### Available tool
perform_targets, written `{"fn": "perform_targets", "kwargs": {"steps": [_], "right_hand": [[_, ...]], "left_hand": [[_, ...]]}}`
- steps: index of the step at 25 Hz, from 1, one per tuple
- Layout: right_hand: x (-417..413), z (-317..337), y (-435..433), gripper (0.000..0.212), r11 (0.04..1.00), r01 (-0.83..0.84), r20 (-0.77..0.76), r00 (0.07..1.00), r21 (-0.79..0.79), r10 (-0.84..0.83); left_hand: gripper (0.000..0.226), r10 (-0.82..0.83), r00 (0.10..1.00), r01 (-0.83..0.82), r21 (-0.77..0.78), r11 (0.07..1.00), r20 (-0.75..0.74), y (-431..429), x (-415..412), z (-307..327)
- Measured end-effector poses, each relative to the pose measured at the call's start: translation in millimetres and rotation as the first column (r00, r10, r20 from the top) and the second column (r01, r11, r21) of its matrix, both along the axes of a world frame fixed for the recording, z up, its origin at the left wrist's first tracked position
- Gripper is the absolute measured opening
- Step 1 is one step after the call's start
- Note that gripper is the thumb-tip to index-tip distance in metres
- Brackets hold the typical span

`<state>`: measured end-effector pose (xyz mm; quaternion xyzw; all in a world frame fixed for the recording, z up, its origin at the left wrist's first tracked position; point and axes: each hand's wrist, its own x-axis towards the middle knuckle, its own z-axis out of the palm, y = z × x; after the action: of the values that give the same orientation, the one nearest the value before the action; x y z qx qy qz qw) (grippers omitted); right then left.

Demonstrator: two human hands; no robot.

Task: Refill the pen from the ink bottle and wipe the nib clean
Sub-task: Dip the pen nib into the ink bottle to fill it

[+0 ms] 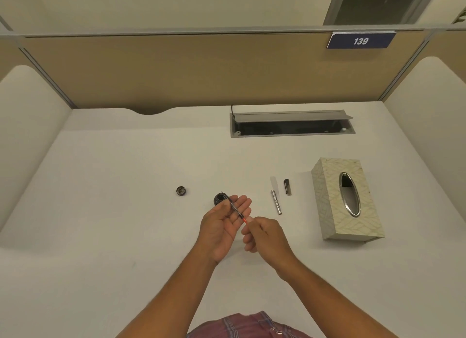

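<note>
Both hands meet over the middle of the white worktop (113,186). The left hand (222,226) is palm up and mostly open, fingers stretched forward and loosely together, thumb folded in over the pen (235,209), which lies across the fingers. The right hand (264,234) is curled nearly closed, its fingertips pinching the orange rear end of the pen, knuckles turned up.

The pen here is the bare inner section: a thin dark tube with an orange tip at the back. It slants from the right hand's fingertips up and left, and its front end reaches the mouth of the ink bottle (220,199). Whether the nib sits in the ink cannot be told. The bottle is small, dark and uncapped, standing on the worktop just beyond the left hand's fingers and partly hidden by them.

The bottle cap (181,190) lies by itself to the left of the bottle, well apart. To the right of the hands lie the silver pen barrel (276,202) and, just beyond it, the dark pen cap (287,186). Further right stands a patterned tissue box (348,199) with an oval opening.
</note>
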<state>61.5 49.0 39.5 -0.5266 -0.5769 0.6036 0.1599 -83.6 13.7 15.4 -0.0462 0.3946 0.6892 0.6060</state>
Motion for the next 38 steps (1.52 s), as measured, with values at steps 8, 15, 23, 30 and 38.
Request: {"fn": "perform_targets", "kwargs": {"steps": [8, 15, 23, 30, 38], "right_hand": [[-9, 0, -10, 0.032, 0.997, 0.057, -0.022, 0.998, 0.048, -0.056], [-11, 1, -1, 0.032, 0.977, 0.082, 0.083, 0.992, 0.199, -0.100], [-31, 11, 18, 0.041, 0.941, -0.095, 0.274, 0.962, 0.325, 0.003], [-55, 27, 46, 0.045, 0.922, -0.210, 0.391, 0.918, 0.326, 0.071], [-84, 36, 80, 0.012, 0.795, -0.357, 0.418, 0.897, 0.491, 0.145]], "left_hand": [[0.030, -0.007, 1.000, 0.007, 0.000, 1.000, 0.002, -9, -10, 0], [0.024, -0.130, 0.947, 0.076, -0.189, 0.979, -0.295, -18, -20, -10], [0.033, -0.230, 0.108, -0.070, -0.238, 0.969, -0.967, -15, -47, -24], [0.021, -0.284, -0.030, 0.090, -0.286, 0.954, -0.958, 10, -62, -30], [0.020, -0.314, 0.206, 0.065, -0.308, 0.949, -0.927, 19, -70, -40]]}}
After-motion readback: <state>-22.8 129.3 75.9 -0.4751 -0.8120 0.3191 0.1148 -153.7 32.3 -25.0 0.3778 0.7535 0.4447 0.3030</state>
